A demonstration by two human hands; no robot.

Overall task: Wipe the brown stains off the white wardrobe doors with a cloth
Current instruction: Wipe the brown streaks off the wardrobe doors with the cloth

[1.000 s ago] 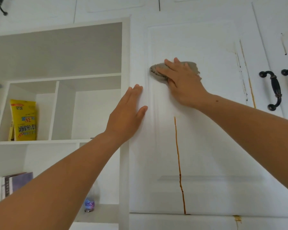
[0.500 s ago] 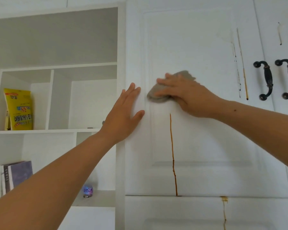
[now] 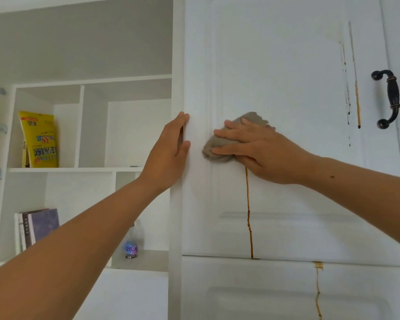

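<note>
The white wardrobe door (image 3: 286, 77) fills the centre and right. My right hand (image 3: 263, 148) presses a grey cloth (image 3: 254, 117) flat against the door, fingers straight and pointing left. A thin brown drip stain (image 3: 248, 204) runs from just under the cloth down to the door's bottom edge. My left hand (image 3: 166, 153) rests flat on the door's left edge, fingers straight and pointing up. Two more brown streaks (image 3: 357, 95) run down the door's right side, and another stain (image 3: 318, 292) marks the lower door.
Black door handles (image 3: 389, 100) sit at the far right. To the left are open white shelves holding a yellow packet (image 3: 41, 139), some books (image 3: 37, 225) and a small bottle (image 3: 131, 248).
My right hand has slid the cloth down the door and a little left, and the upper part of the drip is gone. My left hand stays on the door's left edge.
</note>
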